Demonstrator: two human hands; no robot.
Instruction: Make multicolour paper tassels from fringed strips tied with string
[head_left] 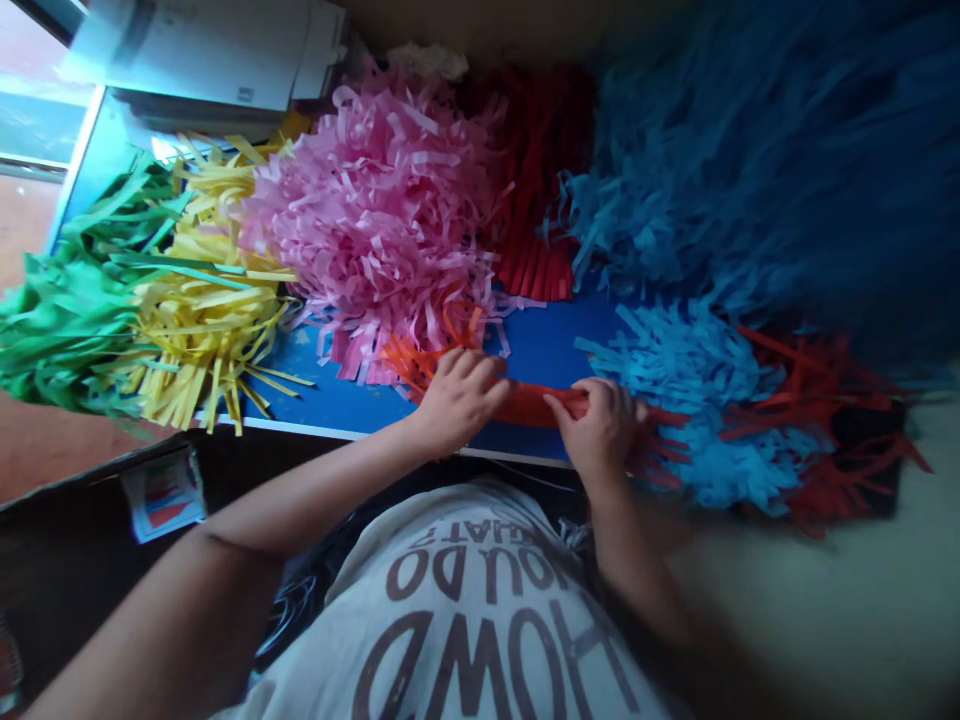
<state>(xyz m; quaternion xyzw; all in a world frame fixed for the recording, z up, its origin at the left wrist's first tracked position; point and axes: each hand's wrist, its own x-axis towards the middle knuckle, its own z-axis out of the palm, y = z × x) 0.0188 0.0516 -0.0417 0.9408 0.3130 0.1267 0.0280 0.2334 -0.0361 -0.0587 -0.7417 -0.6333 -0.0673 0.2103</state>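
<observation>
A band of orange fringed paper (529, 404) lies along the front edge of the blue table, its cut strips fanning out at both ends. Toward its left end, my left hand (459, 398) rests over the paper with fingers bent around it. My right hand (601, 420) pinches the band between thumb and fingers farther right. Between the two hands the paper runs flat and fairly straight. Just beyond my left hand sits a big heap of pink paper fringe (382, 200). Light blue fringe (690, 360) lies close to my right hand.
Yellow fringe (206, 310) and green fringe (71, 320) hang over the left part of the blue table (330, 405). Dark red fringe (536, 190) lies at the back. A large blue heap (787, 160) fills the right. Red strips (810, 390) and white papers (195, 50) lie around.
</observation>
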